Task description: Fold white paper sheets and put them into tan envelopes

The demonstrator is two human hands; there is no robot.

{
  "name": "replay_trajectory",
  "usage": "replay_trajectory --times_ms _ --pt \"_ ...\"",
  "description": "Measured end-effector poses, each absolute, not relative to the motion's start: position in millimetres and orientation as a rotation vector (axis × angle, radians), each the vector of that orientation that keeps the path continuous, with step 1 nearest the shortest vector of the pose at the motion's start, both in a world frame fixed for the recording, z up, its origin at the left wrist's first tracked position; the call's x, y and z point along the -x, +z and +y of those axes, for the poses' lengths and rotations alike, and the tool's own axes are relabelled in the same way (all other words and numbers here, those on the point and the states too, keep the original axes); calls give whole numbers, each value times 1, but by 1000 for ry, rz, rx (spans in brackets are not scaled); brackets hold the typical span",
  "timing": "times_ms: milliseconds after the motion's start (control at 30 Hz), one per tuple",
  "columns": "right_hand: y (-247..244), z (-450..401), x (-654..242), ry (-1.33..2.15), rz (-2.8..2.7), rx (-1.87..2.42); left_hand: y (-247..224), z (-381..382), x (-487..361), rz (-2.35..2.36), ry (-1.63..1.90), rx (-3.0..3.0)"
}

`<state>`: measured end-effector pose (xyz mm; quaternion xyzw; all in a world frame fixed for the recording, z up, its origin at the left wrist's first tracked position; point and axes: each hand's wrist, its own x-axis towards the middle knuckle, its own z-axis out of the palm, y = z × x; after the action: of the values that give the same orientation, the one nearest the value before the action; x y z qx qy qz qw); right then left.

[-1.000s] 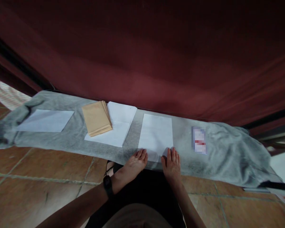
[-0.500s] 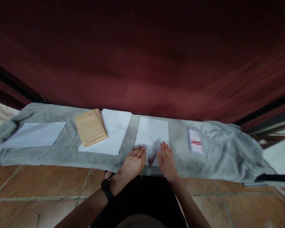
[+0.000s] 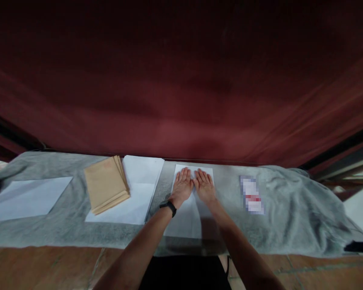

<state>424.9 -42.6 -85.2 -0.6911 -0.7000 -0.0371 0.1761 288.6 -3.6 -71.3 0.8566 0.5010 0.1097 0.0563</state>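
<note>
A white sheet of paper (image 3: 183, 223) lies in front of me on a grey cloth. Both palms are down on its far half, side by side. My left hand (image 3: 182, 186) rests flat on the left of the sheet, fingers stretched forward, with a black band on its wrist. Flat on the right part lies my right hand (image 3: 205, 186), its fingers also extended and slightly spread. The two hands nearly touch at the thumbs and cover part of the paper. Neither hand grips anything.
Left of the sheet, brown envelopes (image 3: 105, 183) lie partly over a stack of white paper (image 3: 139, 201). Another white sheet (image 3: 30, 197) is at the far left. A blurred-out item with a red band (image 3: 252, 197) lies right. The grey cloth (image 3: 290, 209) wrinkles there; a red curtain hangs behind.
Both hands have slid forward from the sheet's near part to its far part and come closer together. The view has tilted up, so the table appears lower.
</note>
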Motion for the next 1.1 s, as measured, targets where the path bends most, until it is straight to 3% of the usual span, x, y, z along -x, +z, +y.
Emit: replay_trajectory --times_ms 567,833,1100 --pt "-98 -45 -459 -244 -1564 2184 -66 -5 -260 1876 650 -2267" --pt "-99 -66 -456 -223 -1690 2241 -29 -3 -254 2012 360 -1931" --pt "-93 -63 -454 -188 -1723 2255 -20 2 -256 2038 321 -1783"
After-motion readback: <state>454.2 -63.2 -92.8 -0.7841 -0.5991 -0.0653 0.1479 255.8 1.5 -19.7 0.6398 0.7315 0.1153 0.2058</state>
